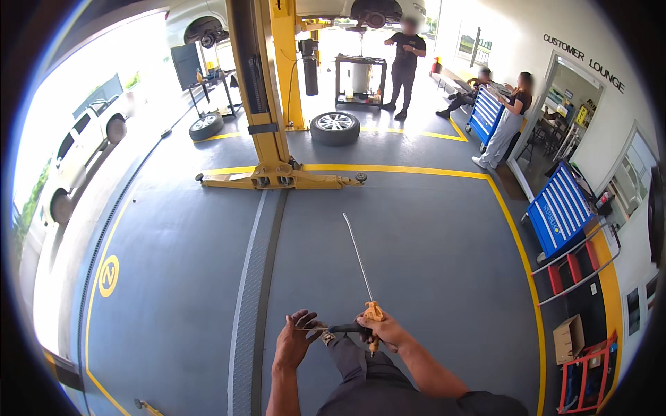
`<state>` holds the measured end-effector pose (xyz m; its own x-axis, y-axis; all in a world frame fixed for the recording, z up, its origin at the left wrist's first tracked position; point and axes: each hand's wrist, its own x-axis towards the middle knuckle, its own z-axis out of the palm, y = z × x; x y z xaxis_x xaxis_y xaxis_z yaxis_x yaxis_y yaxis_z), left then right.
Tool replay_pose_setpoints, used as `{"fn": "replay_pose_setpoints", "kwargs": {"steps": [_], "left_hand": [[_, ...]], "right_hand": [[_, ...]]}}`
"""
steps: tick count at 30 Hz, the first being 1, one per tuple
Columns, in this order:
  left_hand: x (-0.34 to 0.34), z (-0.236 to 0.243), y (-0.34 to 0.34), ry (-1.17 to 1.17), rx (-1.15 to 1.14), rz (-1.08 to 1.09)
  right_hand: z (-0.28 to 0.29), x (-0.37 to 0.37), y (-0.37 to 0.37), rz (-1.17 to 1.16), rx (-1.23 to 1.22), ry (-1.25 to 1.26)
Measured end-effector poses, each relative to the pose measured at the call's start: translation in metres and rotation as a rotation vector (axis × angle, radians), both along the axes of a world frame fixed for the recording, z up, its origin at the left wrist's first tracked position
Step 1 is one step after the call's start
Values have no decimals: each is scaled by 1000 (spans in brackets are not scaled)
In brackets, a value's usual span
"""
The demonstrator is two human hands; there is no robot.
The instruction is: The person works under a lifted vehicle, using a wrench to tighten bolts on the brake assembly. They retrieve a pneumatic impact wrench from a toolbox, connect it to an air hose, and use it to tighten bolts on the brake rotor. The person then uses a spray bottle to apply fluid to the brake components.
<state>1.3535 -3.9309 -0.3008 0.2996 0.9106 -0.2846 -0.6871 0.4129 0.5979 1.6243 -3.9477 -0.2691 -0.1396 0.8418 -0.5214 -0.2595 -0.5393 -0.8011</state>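
My right hand (386, 330) is closed around an orange blow gun (373, 311) with a long thin metal tube pointing ahead and a brass fitting below. A black-handled tool (343, 328) with a thin shaft, like a screwdriver, also lies against the right hand's fingers, its shaft pointing left. At that shaft is my left hand (295, 340), its fingers apart and slightly bent; the shaft crosses the fingers, and whether they press on it is hard to see. Beneath both hands are my dark trousers (361, 367) and one shoe.
A yellow lift post (263, 118) with low arms (312, 180) stands ahead on the grey floor. Beyond are loose wheels (336, 128), a cart (361, 80), raised cars and several people. Along the right wall are blue tool cabinets (560, 211), a cardboard box (569, 338) and red stands (588, 374).
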Motion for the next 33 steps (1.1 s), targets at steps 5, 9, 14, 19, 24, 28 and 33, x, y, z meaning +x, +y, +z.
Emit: {"fn": "replay_pose_setpoints", "kwargs": {"steps": [5,9,14,19,24,28,33], "left_hand": [[-138,23,159,263,-89,112],[-264,31,231,263,-147,429],[-417,-8,353,294,-124,642],[-577,4,451,401,-181,750],[-737,75,611,538,-74,635],[-822,101,738,675,28,479],[-922,72,925,657,87,363]], "right_hand": [[21,-137,257,188,-31,-21],[51,-291,406,471,46,11],[22,-489,570,709,147,-127],[34,-668,682,716,-62,-73],[87,-777,807,715,49,-74],[70,-830,902,642,104,-120],[23,-922,1050,516,86,-126]]}}
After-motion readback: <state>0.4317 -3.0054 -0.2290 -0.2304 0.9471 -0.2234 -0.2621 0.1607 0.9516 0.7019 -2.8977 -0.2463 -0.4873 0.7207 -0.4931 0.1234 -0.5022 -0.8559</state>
